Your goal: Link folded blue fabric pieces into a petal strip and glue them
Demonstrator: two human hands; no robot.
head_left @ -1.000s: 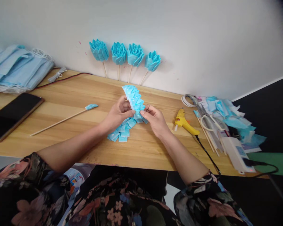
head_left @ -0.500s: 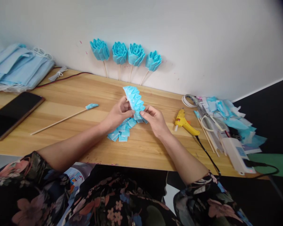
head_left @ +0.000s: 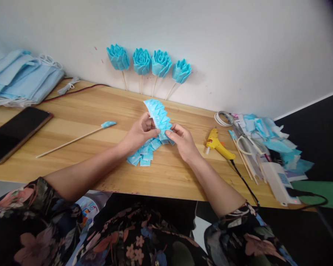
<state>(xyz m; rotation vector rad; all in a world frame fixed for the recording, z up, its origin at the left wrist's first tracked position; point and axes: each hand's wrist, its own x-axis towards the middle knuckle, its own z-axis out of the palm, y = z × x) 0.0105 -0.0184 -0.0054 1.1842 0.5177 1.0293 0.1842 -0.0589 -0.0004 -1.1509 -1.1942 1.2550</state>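
Note:
A strip of folded light-blue petals [head_left: 158,114] with pointed tips is held between my two hands, above the table. My left hand [head_left: 141,131] pinches its lower left edge with thumb and fingers. At its lower right end, my right hand [head_left: 181,139] grips it between thumb and fingertips. Beneath the strip lies a loose pile of folded blue pieces [head_left: 144,153], partly hidden by my left hand. To the left, a thin wooden stick [head_left: 72,141] with a blue wrapped tip [head_left: 108,124] rests on the table.
Several blue flowers on sticks [head_left: 142,61] lean against the wall. At left are a phone [head_left: 16,135] and stacked face masks [head_left: 19,77]. A yellow glue gun [head_left: 219,145], white tape roll [head_left: 223,118], scissors [head_left: 248,142], white power strip [head_left: 280,183] and blue scraps [head_left: 283,142] lie right.
Almost nothing differs. Both hands keep their grip on the petal strip, whose upper end has tilted very slightly to the left.

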